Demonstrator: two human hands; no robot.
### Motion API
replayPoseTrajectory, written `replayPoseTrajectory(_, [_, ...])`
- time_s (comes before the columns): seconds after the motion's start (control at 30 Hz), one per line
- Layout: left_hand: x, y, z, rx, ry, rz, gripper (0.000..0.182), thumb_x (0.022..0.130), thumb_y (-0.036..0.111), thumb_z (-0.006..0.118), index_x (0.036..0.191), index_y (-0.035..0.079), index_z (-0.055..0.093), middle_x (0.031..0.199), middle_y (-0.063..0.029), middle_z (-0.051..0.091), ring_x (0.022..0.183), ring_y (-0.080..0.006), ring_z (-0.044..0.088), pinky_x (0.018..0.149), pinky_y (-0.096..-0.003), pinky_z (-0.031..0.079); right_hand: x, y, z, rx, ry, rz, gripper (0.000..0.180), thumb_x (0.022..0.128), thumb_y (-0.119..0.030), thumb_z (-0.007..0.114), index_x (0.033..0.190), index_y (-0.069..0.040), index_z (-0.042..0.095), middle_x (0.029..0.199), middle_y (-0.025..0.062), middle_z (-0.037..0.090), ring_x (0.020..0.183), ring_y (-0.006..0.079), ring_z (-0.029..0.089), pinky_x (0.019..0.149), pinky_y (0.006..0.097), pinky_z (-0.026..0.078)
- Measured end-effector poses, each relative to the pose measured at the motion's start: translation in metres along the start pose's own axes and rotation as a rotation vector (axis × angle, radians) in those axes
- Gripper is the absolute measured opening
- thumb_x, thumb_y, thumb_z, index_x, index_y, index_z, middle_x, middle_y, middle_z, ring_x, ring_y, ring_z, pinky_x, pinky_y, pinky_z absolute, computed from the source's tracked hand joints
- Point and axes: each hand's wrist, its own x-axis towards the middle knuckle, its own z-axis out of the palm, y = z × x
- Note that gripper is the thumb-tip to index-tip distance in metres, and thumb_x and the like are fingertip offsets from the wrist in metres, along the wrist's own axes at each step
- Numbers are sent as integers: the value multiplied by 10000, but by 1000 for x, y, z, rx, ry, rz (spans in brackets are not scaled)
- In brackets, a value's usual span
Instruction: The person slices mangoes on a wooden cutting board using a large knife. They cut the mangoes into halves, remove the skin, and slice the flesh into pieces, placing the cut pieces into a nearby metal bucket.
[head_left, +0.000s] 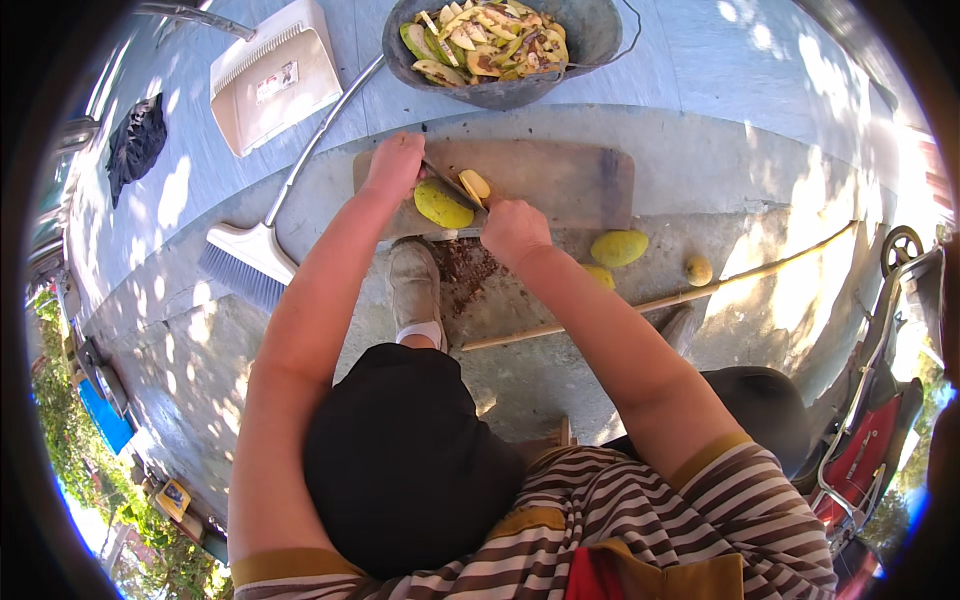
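A knife (451, 184) spans the gap between my hands above the wooden cutting board (555, 180). My left hand (396, 166) is closed at the knife's far-left end. My right hand (516, 231) forms a fist around its near-right end; which fist covers the handle is hard to tell. Against the blade's left side lies a yellow-green fruit (442, 204), perhaps a mango. A pale cut piece (475, 184) rests on the other side of the blade. Beyond the board, a dark bucket (510, 96) holds many sliced fruit pieces (487, 41).
Right of my hands, a whole yellow-green fruit (619, 247) and a small brownish fruit (698, 271) lie near a bamboo stick (675, 298). At left are a broom (255, 251), a white dustpan (277, 82) and a black plastic bag (137, 146). Brown scraps (469, 270) litter the floor beside my shoe (414, 289).
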Motion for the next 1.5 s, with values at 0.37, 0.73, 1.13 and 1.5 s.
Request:
replayPoseTrajectory(0.37, [-38,-2,-7,187,28,117,400,919,433,650,756,80,559,643,-31,545,514,-123,521,468,-333,393,-47,-9,-21,-33,-51,-35,265,884,-128,544,1102,-12,640,948,244,738,905,416,732,817,502,583])
replayPoseTrajectory(0.73, [2,-29,-20,-71,-30,-90,189,910,256,538,805,100,530,640,-36,493,506,-138,479,453,-313,288,-33,-32,-4,-4,-72,71,242,906,-129,533,1100,-8,614,982,228,742,934,405,731,824,486,583])
replayPoseTrajectory(1.13, [16,-36,-11,13,111,61,235,897,307,549,833,86,598,694,-59,551,590,-184,547,509,-379,428,-14,-20,20,-7,52,4,243,933,-140,502,1085,-14,643,952,206,753,914,384,741,814,480,588])
replayPoseTrajectory(1.5, [26,-25,-9,69,73,-36,183,900,297,556,847,122,561,666,-55,540,500,-167,483,461,-352,357,-6,-14,19,72,38,17,254,899,-158,558,1077,-25,680,1019,201,749,960,376,735,831,472,587])
